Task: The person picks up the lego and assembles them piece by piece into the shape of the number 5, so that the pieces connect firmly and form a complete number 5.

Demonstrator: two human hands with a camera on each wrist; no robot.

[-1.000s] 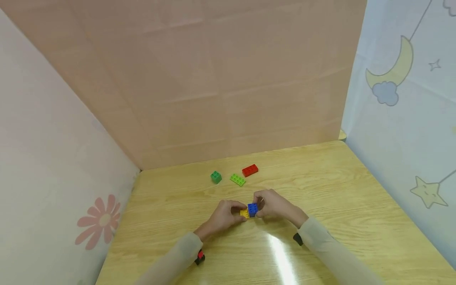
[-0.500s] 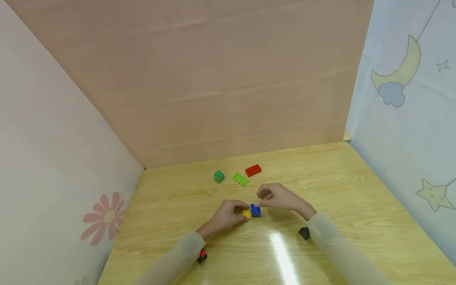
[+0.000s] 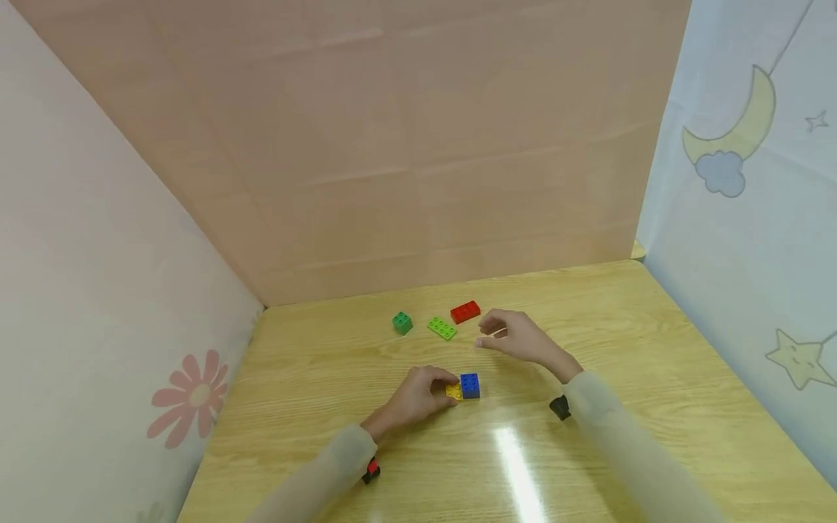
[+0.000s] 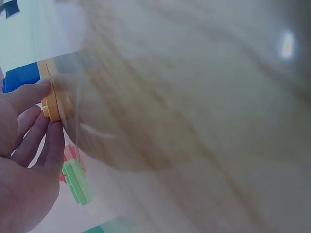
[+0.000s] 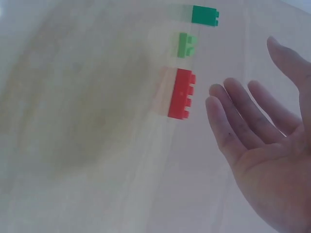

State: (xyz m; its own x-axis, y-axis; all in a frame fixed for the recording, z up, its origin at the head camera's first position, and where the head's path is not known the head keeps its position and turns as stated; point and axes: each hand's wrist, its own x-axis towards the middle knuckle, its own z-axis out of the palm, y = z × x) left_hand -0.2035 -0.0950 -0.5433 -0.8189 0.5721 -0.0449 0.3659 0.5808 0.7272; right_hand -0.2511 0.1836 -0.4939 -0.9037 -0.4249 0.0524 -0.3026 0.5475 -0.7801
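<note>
A flat yellow brick (image 3: 453, 391) lies on the table, pinched between the thumb and fingers of my left hand (image 3: 416, 396). On the yellow brick's right part sits a blue brick (image 3: 469, 386), which the left wrist view also catches beside my thumb. My right hand (image 3: 523, 338) is in the air, its fingers apart and holding nothing. Nearest to it is a red brick (image 3: 465, 312), seen in the right wrist view just beyond my fingertips (image 5: 214, 104). A thin light green brick (image 3: 442, 328) and a dark green brick (image 3: 402, 322) lie left of the red one.
The wooden table (image 3: 327, 349) runs back to a beige cloth screen (image 3: 405, 145). Printed cloth walls (image 3: 732, 240) stand at left and right. Dark wrist devices show below both sleeves. A bright reflection crosses the front of the table.
My right hand has let go of the blue brick and moved up and away, toward the red brick. The left hand still holds the yellow brick in place.
</note>
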